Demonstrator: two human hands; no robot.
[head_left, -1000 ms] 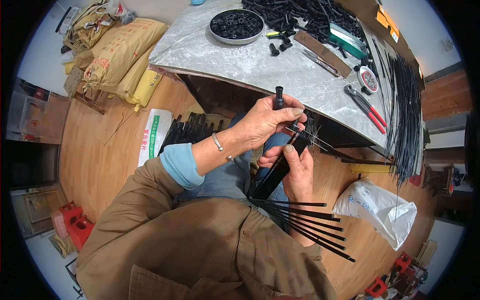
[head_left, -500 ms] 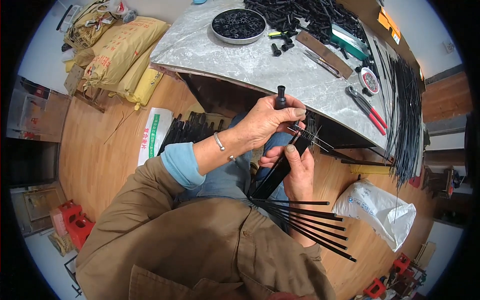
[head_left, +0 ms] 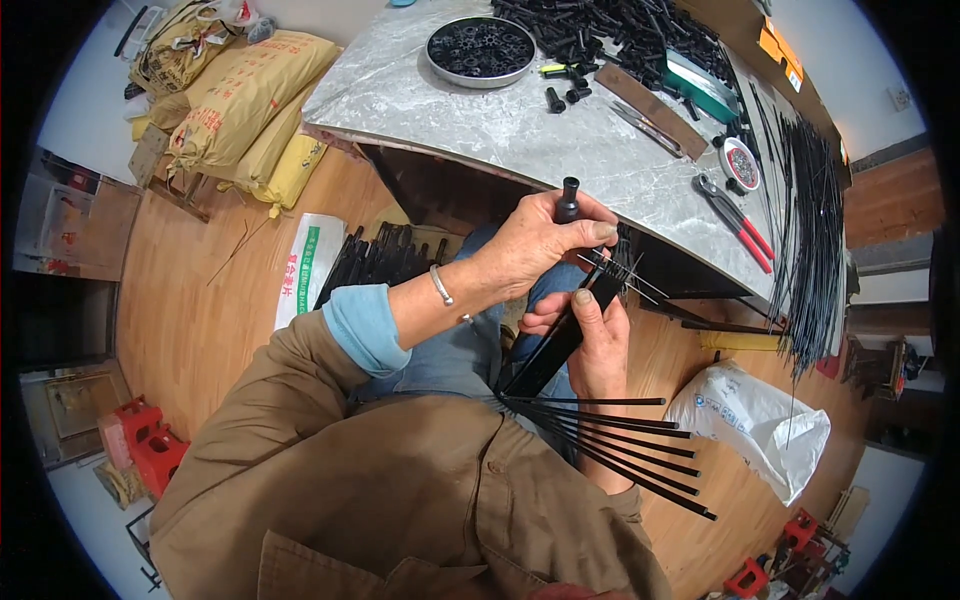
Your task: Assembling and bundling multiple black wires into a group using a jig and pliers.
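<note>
My left hand [head_left: 550, 240] is closed around a short black stepped plastic tube [head_left: 568, 205], its flared end pointing up between the fingers. Just below, my right hand [head_left: 602, 340] grips a flat black bundle of rods [head_left: 553, 348] that looks like an umbrella frame, thumb along its side. Thin wire ends stick out crosswise at the bundle's upper end, beside my left thumb. From its lower end, near my lap, several black rods [head_left: 630, 440] fan out to the right. My left fingertips hide whatever lies between the tube and the wire ends.
On the grey table [head_left: 400, 110] are a round tin [head_left: 482, 55] of small black rings, a heap of black tube pieces [head_left: 620, 30], tweezers [head_left: 645, 128], red-handled pliers [head_left: 735, 222] and long black wires [head_left: 805, 230]. A white sack [head_left: 750, 420] lies on the floor at right.
My left hand and the black tube have shifted very slightly right and down. The fanned rods have moved a little to the right. Both grips stay the same.
</note>
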